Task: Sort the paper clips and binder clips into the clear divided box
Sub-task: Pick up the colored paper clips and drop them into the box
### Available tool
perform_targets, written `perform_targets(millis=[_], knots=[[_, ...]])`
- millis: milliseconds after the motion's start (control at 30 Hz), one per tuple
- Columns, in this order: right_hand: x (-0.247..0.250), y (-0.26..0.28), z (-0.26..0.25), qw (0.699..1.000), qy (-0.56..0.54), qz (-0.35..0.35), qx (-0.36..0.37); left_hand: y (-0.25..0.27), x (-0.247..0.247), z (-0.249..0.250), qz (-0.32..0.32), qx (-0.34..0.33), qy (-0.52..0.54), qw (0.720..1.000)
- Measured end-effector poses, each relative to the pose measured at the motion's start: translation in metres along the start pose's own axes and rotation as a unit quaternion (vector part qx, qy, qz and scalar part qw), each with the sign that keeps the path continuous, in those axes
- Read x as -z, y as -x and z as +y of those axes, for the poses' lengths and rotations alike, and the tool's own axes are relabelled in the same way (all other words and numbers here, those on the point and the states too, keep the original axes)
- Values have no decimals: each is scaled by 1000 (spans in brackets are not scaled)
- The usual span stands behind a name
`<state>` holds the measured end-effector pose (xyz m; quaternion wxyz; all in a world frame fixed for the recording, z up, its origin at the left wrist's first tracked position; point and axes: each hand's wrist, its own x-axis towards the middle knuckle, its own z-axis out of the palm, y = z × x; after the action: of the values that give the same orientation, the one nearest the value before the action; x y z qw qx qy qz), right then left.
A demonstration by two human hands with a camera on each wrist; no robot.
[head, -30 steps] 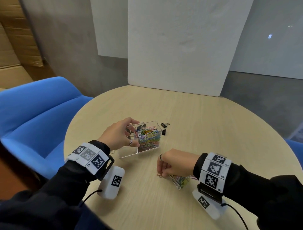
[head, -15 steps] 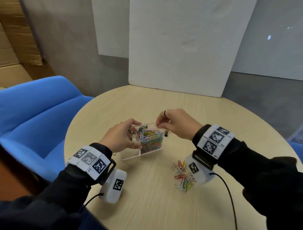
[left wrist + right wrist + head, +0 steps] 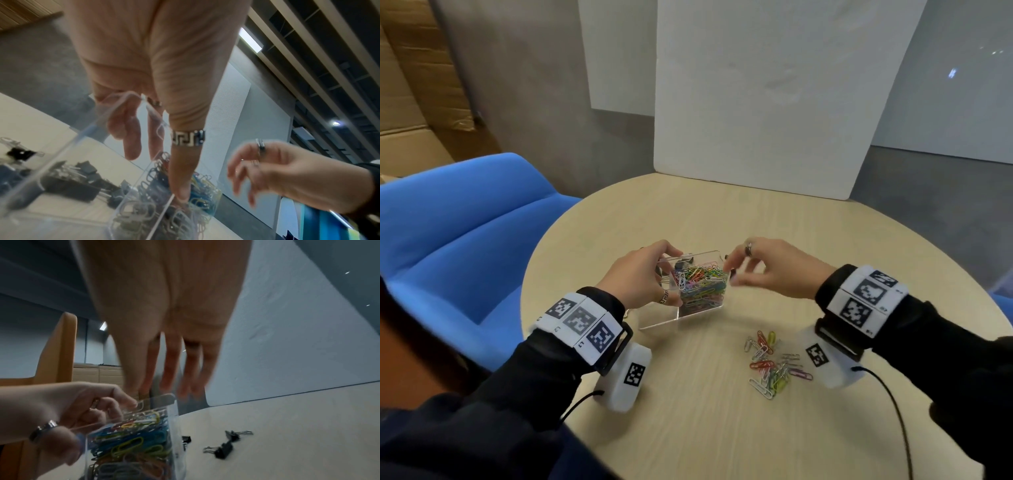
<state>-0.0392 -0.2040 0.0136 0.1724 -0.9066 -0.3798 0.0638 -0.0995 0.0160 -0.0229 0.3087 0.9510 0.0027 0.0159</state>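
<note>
Both hands are at the clear divided box (image 3: pixel 681 310): our left hand (image 3: pixel 640 277) grips its near-left rim w/ curled fingers, our right hand (image 3: pixel 774 270) hovers over the far-right corner, fingers loosely spread, apparently holding nothing. Compartment under the right hand is heaped w/ coloured paper clips (image 3: pixel 700 282); the one beyond the left fingers holds black binder clips (image 3: pixel 69 185). Left to do, we judge: loose paper clip pile (image 3: pixel 774 366) near the right wrist, plus stray binder clips (image 3: pixel 224 446) beyond the right fingers.

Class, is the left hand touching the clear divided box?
Touching. The left wrist view shows the left hand with a fingertip on the clear divided box.
</note>
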Motion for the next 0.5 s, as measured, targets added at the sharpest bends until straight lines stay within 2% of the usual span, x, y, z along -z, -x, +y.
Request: perform_targets(millis=[67,133,233,333,500], knots=[[-2,16,13,987,56,-140,-53,0,0,0,-3,2,-2,1000],[-10,29,26,967,99,-213,-98,1,-1,0,-1,3,1,1000],[-22,40,39,969,81,-197,-124,2,-1,0,0,6,2,1000],[-27,42,35,979,16,-174,-107,2,0,2,-1,8,4,1000],[-35,50,22,976,-5,-208,-69,3,-1,2,-5,12,8,1000]])
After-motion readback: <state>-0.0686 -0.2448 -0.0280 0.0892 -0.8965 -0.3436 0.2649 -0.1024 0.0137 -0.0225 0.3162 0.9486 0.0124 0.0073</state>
